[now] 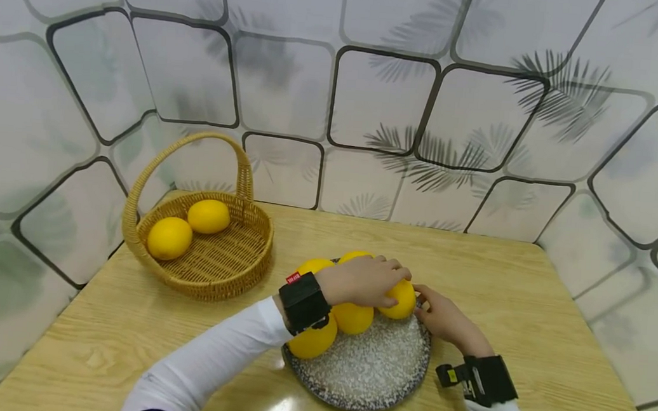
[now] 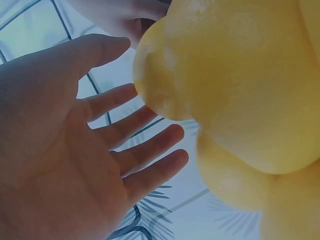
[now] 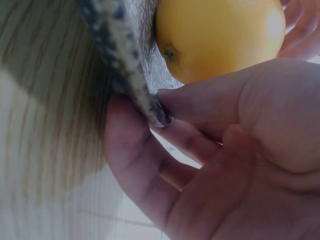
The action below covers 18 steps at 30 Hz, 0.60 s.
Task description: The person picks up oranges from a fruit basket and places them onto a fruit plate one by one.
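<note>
1. A speckled grey plate (image 1: 371,374) lies flat on the wooden table, its near half bare.
2. Five yellow lemons crowd the plate's far-left part, from about 9 to 1 o'clock; the rightmost lemon (image 1: 399,299), smooth-skinned with a small green stem scar, sits near 1 o'clock just inside the rim.
3. At that 1 o'clock edge, the plate's rim (image 3: 125,65) is pinched between fingers.

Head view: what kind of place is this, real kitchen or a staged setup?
Probably a staged tabletop corner, not a working kitchen: a light wooden table backed on two sides by printed tile-and-palm-leaf wall covering, with only a wicker basket and a speckled plate of yellow fruit.
</note>
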{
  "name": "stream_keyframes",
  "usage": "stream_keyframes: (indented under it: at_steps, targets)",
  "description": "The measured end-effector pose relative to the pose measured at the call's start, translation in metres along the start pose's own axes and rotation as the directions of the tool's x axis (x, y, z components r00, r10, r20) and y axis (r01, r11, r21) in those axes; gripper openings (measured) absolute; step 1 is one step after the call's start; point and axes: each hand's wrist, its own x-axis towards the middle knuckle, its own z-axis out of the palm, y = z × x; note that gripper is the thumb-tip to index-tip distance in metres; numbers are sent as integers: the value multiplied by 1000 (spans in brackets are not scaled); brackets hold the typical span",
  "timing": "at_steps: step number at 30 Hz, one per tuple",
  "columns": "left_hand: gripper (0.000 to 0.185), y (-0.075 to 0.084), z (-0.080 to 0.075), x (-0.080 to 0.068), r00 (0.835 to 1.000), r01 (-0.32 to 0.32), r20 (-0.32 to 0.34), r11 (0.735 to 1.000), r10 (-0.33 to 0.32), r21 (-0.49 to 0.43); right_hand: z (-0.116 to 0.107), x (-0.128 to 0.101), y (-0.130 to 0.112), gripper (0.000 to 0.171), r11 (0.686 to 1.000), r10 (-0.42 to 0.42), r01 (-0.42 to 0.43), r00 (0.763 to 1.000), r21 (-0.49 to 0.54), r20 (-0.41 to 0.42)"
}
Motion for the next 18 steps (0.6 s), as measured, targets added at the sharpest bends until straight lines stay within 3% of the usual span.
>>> stream_keyframes:
  at_steps: [7, 11, 18]
  targets:
    - [55, 0, -4, -8, 1000, 15, -2, 1000, -15, 1, 0, 1, 1, 51, 1000, -8, 8, 1000, -14, 0]
    - [53, -7, -4, -15, 998, 43, -40, 999, -42, 4, 1, 1, 0, 51, 1000, 4, -3, 1000, -5, 8]
    - [55, -33, -11, -35, 976, 180, -121, 983, -182, -28, 1, 0, -2, 52, 999, 30, -30, 1000, -19, 4]
